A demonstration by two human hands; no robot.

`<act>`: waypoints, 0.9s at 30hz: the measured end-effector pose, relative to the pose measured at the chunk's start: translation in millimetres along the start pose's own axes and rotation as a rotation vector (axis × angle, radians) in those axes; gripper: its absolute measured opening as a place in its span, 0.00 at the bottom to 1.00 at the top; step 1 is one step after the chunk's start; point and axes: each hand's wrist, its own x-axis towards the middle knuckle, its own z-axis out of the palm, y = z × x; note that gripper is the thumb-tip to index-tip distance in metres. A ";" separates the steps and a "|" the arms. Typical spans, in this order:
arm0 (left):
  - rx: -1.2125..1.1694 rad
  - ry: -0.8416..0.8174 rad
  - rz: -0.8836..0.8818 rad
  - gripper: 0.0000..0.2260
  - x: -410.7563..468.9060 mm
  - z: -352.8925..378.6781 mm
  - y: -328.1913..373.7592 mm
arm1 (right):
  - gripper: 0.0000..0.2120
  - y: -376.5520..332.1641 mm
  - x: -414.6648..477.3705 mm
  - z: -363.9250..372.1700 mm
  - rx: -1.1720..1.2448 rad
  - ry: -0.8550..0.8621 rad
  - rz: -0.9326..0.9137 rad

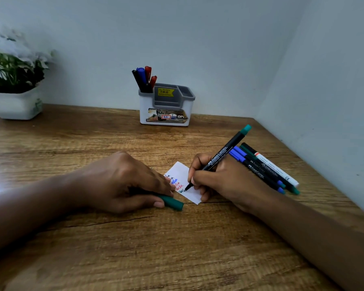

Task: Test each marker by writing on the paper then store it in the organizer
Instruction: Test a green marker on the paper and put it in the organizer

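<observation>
My right hand [219,181] holds an uncapped black marker with a green end [225,152], its tip touching a small white paper [183,173] that carries black, blue, red and green scribbles. My left hand [122,181] rests on the paper's left edge and grips the green cap [172,203]. Several capped markers [265,169], blue, green and one white, lie in a row to the right of my right hand. The white and grey organizer [166,106] stands at the back against the wall, with black, blue and red markers [144,78] upright in its left compartment.
A white pot with a leafy plant [15,85] stands at the back left on the wooden desk [177,248]. Walls close the desk at the back and on the right, forming a corner behind the loose markers.
</observation>
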 end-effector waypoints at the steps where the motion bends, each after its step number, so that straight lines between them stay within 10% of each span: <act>1: 0.002 0.000 0.001 0.12 0.2 0.0 -0.1 | 0.04 0.2 0.2 0.2 0.005 0.002 0.001; 27: -0.002 -0.001 -0.017 0.11 1.3 -0.4 2.1 | 0.05 1.5 3.1 1.8 -0.011 0.063 0.025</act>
